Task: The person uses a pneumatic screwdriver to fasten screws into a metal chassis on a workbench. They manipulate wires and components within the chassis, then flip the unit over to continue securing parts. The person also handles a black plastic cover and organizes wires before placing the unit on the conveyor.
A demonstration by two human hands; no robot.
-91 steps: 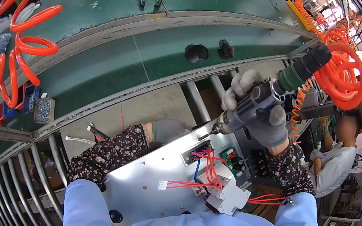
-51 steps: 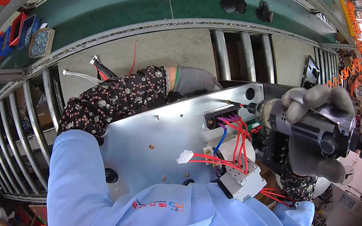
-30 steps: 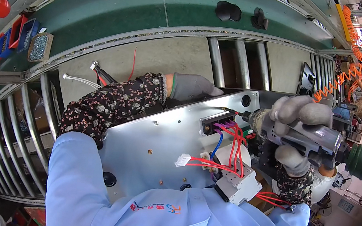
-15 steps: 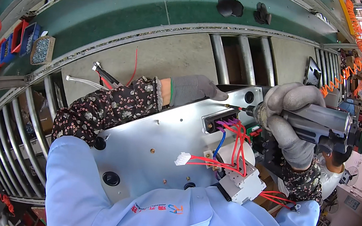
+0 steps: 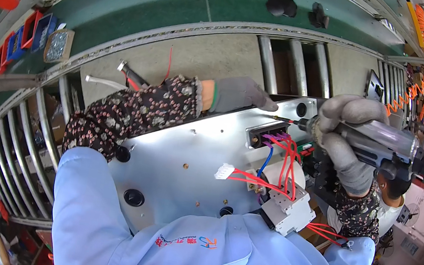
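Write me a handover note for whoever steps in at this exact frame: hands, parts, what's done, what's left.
Left hand: gloved, resting on the top edge of the metal panel, steadying it.
Right hand: gloved, gripping the pneumatic screwdriver, bit at the black terminal block.
Done, apparently: red wires run from the block to the white breaker; white connector hangs loose.
Left: the fastening at the block looks unfinished; screw seating can't be seen.

A pneumatic screwdriver (image 5: 383, 147), grey-bodied with a dark green rear end, lies nearly level, its thin bit pointing left at the upper edge of a metal panel (image 5: 191, 157). The panel is a flat, silvery sheet with several round holes, tilted up toward the far side. On its right part sit a black connector block (image 5: 263, 136), red and blue wires (image 5: 282, 164) and a white plug (image 5: 224, 171).
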